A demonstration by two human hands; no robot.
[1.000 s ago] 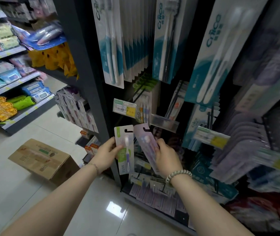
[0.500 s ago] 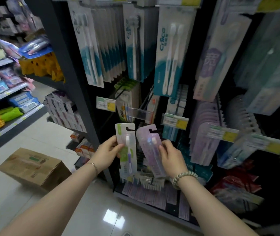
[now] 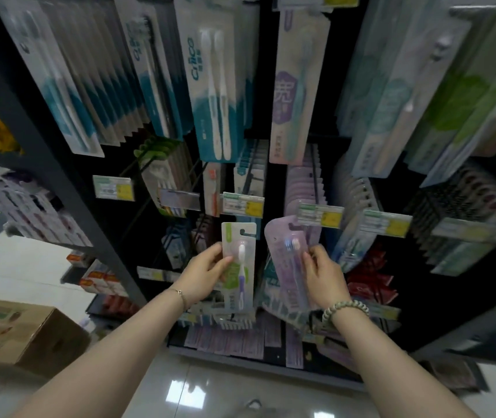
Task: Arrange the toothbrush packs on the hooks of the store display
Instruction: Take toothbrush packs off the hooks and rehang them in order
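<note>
My left hand grips a white-and-green toothbrush pack by its left edge, held upright before the lower rows of the display. My right hand holds a lilac toothbrush pack by its right side, tilted a little to the left. The lilac pack's top sits just below and left of a hook with a price tag that carries a row of similar lilac packs. Both packs show hang holes at the top, and neither is on a hook.
Dark pegboard display full of hanging toothbrush packs, with price tags at the hook ends. More packs lie on the bottom shelf. A cardboard box stands on the tiled floor at left. Shelving with other goods at far left.
My view has tilted up and moved closer to the display. Both hands have risen slightly with their packs; the lilac pack now lies nearer the hook of lilac packs.
</note>
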